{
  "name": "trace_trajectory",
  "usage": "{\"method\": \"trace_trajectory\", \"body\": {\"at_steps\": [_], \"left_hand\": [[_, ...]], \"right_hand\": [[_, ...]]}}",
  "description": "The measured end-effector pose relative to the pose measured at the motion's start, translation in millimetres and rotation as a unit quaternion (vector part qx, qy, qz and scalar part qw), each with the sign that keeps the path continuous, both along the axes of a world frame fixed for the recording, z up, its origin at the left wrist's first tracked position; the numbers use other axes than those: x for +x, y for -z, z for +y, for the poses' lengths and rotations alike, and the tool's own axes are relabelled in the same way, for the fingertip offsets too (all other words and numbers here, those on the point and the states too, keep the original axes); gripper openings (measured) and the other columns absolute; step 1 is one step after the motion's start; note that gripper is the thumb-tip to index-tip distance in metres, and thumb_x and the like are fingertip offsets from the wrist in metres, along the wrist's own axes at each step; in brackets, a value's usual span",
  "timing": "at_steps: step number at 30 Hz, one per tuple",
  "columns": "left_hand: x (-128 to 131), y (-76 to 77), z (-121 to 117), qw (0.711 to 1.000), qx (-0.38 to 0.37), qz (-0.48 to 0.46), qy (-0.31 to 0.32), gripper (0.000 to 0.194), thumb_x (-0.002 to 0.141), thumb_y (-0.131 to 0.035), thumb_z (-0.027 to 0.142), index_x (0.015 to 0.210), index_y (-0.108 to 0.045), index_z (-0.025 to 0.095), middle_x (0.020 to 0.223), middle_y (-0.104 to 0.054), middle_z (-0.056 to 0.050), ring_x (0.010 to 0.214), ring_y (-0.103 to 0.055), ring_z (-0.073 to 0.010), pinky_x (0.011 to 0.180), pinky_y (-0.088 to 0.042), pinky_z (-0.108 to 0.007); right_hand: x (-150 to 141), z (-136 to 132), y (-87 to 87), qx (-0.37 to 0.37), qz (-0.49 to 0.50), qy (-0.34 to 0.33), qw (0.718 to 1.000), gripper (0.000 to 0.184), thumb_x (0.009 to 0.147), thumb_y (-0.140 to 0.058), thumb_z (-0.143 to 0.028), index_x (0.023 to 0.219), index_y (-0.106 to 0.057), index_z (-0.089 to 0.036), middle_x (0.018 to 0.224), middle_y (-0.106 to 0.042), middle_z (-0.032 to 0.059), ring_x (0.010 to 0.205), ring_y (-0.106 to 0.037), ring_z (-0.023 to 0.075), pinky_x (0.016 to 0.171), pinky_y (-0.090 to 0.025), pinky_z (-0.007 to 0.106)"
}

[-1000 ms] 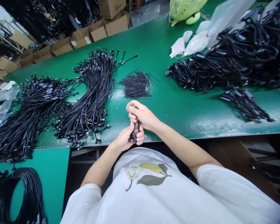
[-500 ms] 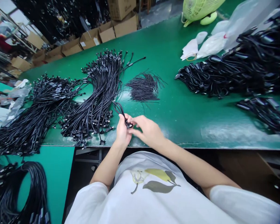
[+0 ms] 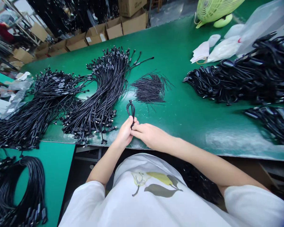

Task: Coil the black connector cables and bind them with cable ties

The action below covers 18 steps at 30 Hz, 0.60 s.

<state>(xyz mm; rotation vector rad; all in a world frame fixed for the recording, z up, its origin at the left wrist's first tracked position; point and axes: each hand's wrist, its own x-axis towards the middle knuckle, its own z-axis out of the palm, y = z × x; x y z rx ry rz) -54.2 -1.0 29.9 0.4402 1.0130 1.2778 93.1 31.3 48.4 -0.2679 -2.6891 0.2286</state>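
Observation:
My left hand (image 3: 125, 131) is closed round a small folded black cable (image 3: 131, 108), its loops rising above the fingers towards the far side. My right hand (image 3: 151, 135) meets it from the right, thumb and fingers pinched together at the lower part of the bundle. What lies between those fingertips is hidden. Just beyond the hands is a loose heap of thin black ties (image 3: 149, 90), short and mostly straight. To the left, a thick spread of black cables (image 3: 106, 85) with plugs at both ends lies on the green table (image 3: 180, 119).
A second cable heap (image 3: 44, 104) lies further left, and coiled cables (image 3: 35, 179) rest on a lower green surface. At right are folded cables (image 3: 227, 82), a smaller bundle (image 3: 269, 119), white plastic bags (image 3: 224, 49) and a green fan (image 3: 215, 11). Cardboard boxes (image 3: 97, 33) line the far edge.
The folded cable has turned more upright, and its lower end is now covered by my fingers. My right hand's fingers have closed in against it. The view has shifted slightly.

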Motion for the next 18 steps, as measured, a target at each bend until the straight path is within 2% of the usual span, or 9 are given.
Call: {"method": "trace_trajectory", "body": {"at_steps": [3,5,6,7,8,10,13,15,18], "left_hand": [[0,2.1,-7,0.996,0.036,0.034,0.068,0.046,0.080,-0.063,0.058,0.070,-0.047,0.017,0.061,-0.038,0.005,0.054,-0.035,-0.0075,0.051,-0.031,-0.021],[0,2.2,-13,0.985,0.061,0.065,0.149,0.048,0.080,-0.061,0.062,0.071,-0.046,0.017,0.061,-0.036,0.005,0.053,-0.033,-0.0077,0.051,-0.030,-0.022],[-1,2.0,-16,0.976,0.070,0.088,0.185,0.048,0.080,-0.058,0.064,0.072,-0.045,0.018,0.061,-0.035,0.006,0.053,-0.033,-0.0079,0.051,-0.029,-0.023],[-2,1.9,-20,0.966,0.076,0.117,0.216,0.049,0.082,-0.056,0.065,0.073,-0.045,0.018,0.061,-0.036,0.005,0.053,-0.032,-0.0081,0.051,-0.029,-0.023],[-3,1.8,-24,0.956,0.079,0.149,0.241,0.048,0.083,-0.052,0.065,0.074,-0.045,0.018,0.061,-0.036,0.005,0.053,-0.032,-0.0085,0.051,-0.029,-0.024],[-5,1.6,-33,0.930,0.083,0.213,0.289,0.044,0.089,-0.045,0.061,0.076,-0.045,0.019,0.061,-0.038,0.005,0.053,-0.032,-0.0094,0.052,-0.030,-0.025],[-6,1.4,-44,0.881,0.098,0.317,0.338,0.032,0.096,-0.039,0.047,0.084,-0.049,0.019,0.065,-0.045,0.004,0.057,-0.039,-0.0111,0.059,-0.034,-0.026],[-5,1.0,-48,0.841,0.125,0.396,0.347,0.027,0.097,-0.039,0.038,0.082,-0.052,0.019,0.070,-0.053,0.002,0.064,-0.047,-0.0127,0.065,-0.036,-0.026],[-3,-0.4,-44,0.787,0.148,0.484,0.352,0.031,0.097,-0.038,0.033,0.075,-0.055,0.020,0.077,-0.061,-0.002,0.074,-0.053,-0.0161,0.072,-0.037,-0.027]], "right_hand": [[10,17,-16.2,-0.051,0.041,0.004,0.998,0.035,0.096,-0.036,-0.014,0.123,-0.058,-0.017,0.119,-0.063,0.0107,0.109,-0.056,0.0209,0.094,-0.044,0.040],[15,27,-22.3,-0.030,0.040,0.024,0.998,0.035,0.096,-0.038,-0.016,0.125,-0.057,-0.021,0.126,-0.060,0.0086,0.118,-0.052,0.0227,0.106,-0.033,0.048],[16,30,-22.7,-0.011,0.016,0.022,1.000,0.032,0.096,-0.039,-0.018,0.121,-0.059,-0.021,0.122,-0.062,0.0079,0.117,-0.052,0.0231,0.109,-0.028,0.050],[18,32,-21.2,0.010,-0.019,0.010,1.000,0.026,0.097,-0.041,-0.021,0.113,-0.062,-0.021,0.112,-0.065,0.0078,0.110,-0.055,0.0231,0.108,-0.028,0.049],[19,31,-18.0,0.031,-0.056,-0.005,0.998,0.023,0.097,-0.043,-0.025,0.102,-0.064,-0.019,0.099,-0.066,0.0076,0.098,-0.057,0.0222,0.103,-0.033,0.047],[24,24,-8.0,0.063,-0.119,-0.029,0.990,0.028,0.098,-0.044,-0.032,0.084,-0.062,-0.017,0.078,-0.061,0.0058,0.074,-0.054,0.0184,0.083,-0.040,0.039],[33,9,8.8,0.087,-0.140,-0.047,0.985,0.028,0.099,-0.039,-0.025,0.080,-0.058,-0.016,0.069,-0.056,0.0038,0.060,-0.046,0.0154,0.061,-0.029,0.031],[38,2,16.8,0.090,-0.143,-0.043,0.985,0.025,0.098,-0.039,-0.018,0.080,-0.057,-0.016,0.068,-0.056,0.0030,0.057,-0.044,0.0150,0.058,-0.021,0.031],[40,0,23.5,0.094,-0.167,-0.028,0.981,0.023,0.095,-0.041,-0.015,0.078,-0.056,-0.016,0.067,-0.057,0.0037,0.056,-0.044,0.0148,0.058,-0.016,0.032]]}}
